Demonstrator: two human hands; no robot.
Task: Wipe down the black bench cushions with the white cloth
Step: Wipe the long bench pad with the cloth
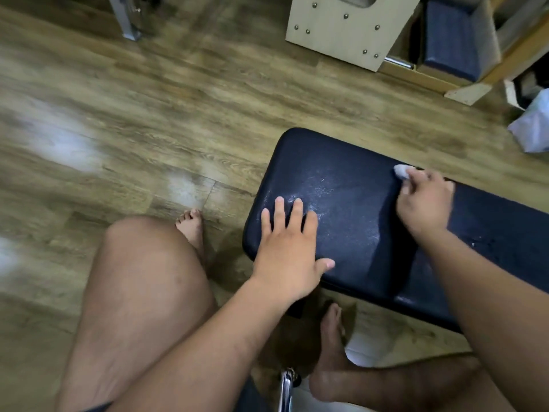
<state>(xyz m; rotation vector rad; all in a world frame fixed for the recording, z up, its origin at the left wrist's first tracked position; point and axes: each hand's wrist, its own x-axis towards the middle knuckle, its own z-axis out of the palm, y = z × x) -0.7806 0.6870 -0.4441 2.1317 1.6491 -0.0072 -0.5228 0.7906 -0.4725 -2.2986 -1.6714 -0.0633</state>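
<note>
A black padded bench cushion (350,162) runs from the middle of the view to the right edge, its surface speckled with wet or dusty streaks. My left hand (288,248) lies flat on the cushion's near left corner, fingers spread, holding nothing. My right hand (424,200) is farther along the cushion near its far edge, fingers closed around a small wad of white cloth (401,171) that sticks out past my fingertips and presses on the cushion.
Wood-look floor (148,114) surrounds the bench. My bare knee (142,263) and feet are beside and under it. A chrome bench leg (286,388) stands below. A pale wooden box (347,28), another dark cushion (448,40) and a white bag (534,126) sit at the back right.
</note>
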